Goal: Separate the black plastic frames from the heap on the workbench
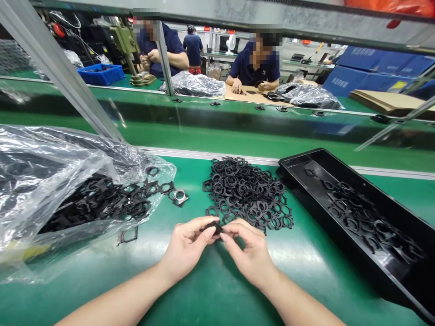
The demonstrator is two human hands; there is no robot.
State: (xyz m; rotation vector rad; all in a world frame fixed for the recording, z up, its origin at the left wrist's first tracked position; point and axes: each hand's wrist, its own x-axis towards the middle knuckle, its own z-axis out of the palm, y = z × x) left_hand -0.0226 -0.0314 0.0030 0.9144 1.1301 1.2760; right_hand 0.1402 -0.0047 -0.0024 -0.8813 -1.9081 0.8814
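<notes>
Both my hands meet over the green table, pinching one small black plastic ring part (215,226) between their fingertips. My left hand (188,246) grips it from the left, my right hand (249,253) from the right. Just beyond my fingers lies a loose pile of the same black ring parts (246,192). To the left, a clear plastic bag (50,181) spills more black parts (102,201) onto the table. A single part (179,196) lies at the bag's mouth.
A long black tray (302,170) holding several black parts runs along the right. A slanted metal post (61,72) rises at the left. Beyond a green conveyor (217,124), two people in dark blue shirts sit working with bags, cardboard and a blue bin (100,74).
</notes>
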